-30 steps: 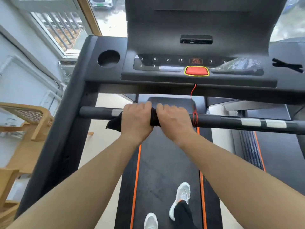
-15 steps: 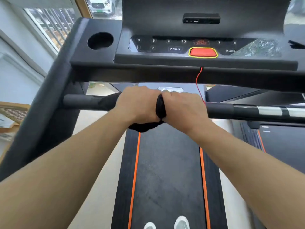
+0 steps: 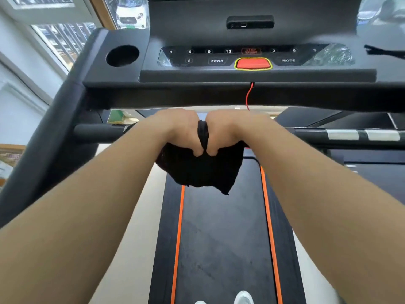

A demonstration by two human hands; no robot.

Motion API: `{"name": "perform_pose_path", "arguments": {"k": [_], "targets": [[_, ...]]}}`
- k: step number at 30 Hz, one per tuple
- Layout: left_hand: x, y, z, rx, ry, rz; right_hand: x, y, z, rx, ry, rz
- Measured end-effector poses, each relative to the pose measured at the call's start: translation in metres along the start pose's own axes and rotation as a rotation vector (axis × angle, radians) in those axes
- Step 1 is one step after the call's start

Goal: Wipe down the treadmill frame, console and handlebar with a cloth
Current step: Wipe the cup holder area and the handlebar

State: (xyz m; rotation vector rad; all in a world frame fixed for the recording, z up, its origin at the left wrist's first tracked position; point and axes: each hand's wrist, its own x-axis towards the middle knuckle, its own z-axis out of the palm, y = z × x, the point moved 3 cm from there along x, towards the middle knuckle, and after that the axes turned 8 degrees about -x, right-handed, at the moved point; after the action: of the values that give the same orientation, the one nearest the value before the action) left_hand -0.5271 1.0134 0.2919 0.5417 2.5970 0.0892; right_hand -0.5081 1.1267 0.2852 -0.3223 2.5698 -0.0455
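Note:
A black cloth (image 3: pixel 201 172) is draped over the treadmill's black handlebar (image 3: pixel 94 132) and hangs below it. My left hand (image 3: pixel 177 130) and my right hand (image 3: pixel 228 130) sit side by side on the bar, both gripping the cloth around it, thumbs underneath. Above them is the black console (image 3: pixel 252 55) with numbered buttons and a red stop button (image 3: pixel 253 63). The black frame upright (image 3: pixel 54 132) slopes down on the left. The part of the bar under my hands is hidden.
A red safety cord (image 3: pixel 248 96) hangs from the console toward the bar. A round cup holder (image 3: pixel 122 55) is at the console's left. Two white tape bands (image 3: pixel 361 135) wrap the bar on the right. The belt (image 3: pixel 221 238) with orange stripes runs below; windows are on the left.
My hands have rolled forward over the bar, so more of the cloth now hangs beneath them. The camera has moved closer to the console.

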Motion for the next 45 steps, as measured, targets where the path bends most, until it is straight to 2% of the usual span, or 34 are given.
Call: {"name": "perform_pose_path", "arguments": {"k": [2,3,5,7,8,12,15,17,19,21,25,27,30,31,33,34,36,37,39,41,45], "targets": [[-0.003,0.002,0.003,-0.013,0.061,-0.025,-0.007,-0.002,0.012,-0.12,0.331,0.058],[-0.008,0.002,0.011,0.03,0.193,-0.034,-0.012,-0.003,0.022,-0.184,0.535,0.086],[-0.022,0.006,0.031,0.151,0.624,0.015,-0.019,-0.006,0.044,-0.312,0.861,0.116],[-0.036,0.009,0.052,0.12,0.907,0.106,-0.027,-0.007,0.054,-0.317,1.051,0.095],[-0.04,0.01,0.06,0.048,0.971,0.153,-0.029,-0.006,0.058,-0.279,1.079,0.059],[-0.057,0.019,0.054,-0.175,0.958,0.254,-0.058,0.004,0.053,-0.075,1.055,-0.161],[-0.074,0.035,0.032,-0.248,0.977,0.249,-0.092,0.014,0.038,0.069,1.032,-0.205],[-0.083,0.053,0.015,-0.352,0.866,0.231,-0.118,0.025,0.029,0.244,0.968,-0.167],[-0.088,0.071,0.004,-0.506,0.682,0.255,-0.139,0.044,0.024,0.476,0.816,-0.099],[-0.089,0.083,-0.002,-0.61,0.546,0.275,-0.152,0.069,0.023,0.593,0.686,-0.06],[-0.08,0.091,-0.013,-0.837,0.459,0.24,-0.162,0.12,0.028,0.685,0.497,0.053],[-0.07,0.098,-0.014,-0.863,0.434,0.277,-0.162,0.142,0.024,0.742,0.438,0.084],[-0.052,0.109,-0.009,-0.723,0.479,0.223,-0.158,0.175,0.012,0.703,0.44,0.161],[-0.047,0.112,-0.007,-0.557,0.574,0.168,-0.154,0.186,0.011,0.576,0.463,0.243],[-0.041,0.125,0.001,-0.146,0.758,0.1,-0.147,0.196,0.011,0.071,0.58,0.435],[-0.038,0.134,0.01,-0.028,0.755,0.13,-0.144,0.192,0.017,-0.107,0.668,0.457],[-0.031,0.151,0.037,0.072,0.606,0.238,-0.141,0.169,0.033,-0.136,0.761,0.341],[-0.028,0.155,0.048,0.091,0.553,0.268,-0.139,0.159,0.044,-0.112,0.727,0.255],[-0.018,0.158,0.053,0.123,0.57,0.272,-0.133,0.142,0.065,-0.159,0.577,0.155],[-0.005,0.162,0.043,0.144,0.545,0.238,-0.121,0.141,0.065,-0.232,0.527,0.175],[0.025,0.168,0.028,0.147,0.311,0.17,-0.09,0.149,0.04,-0.194,0.356,0.25]]}}
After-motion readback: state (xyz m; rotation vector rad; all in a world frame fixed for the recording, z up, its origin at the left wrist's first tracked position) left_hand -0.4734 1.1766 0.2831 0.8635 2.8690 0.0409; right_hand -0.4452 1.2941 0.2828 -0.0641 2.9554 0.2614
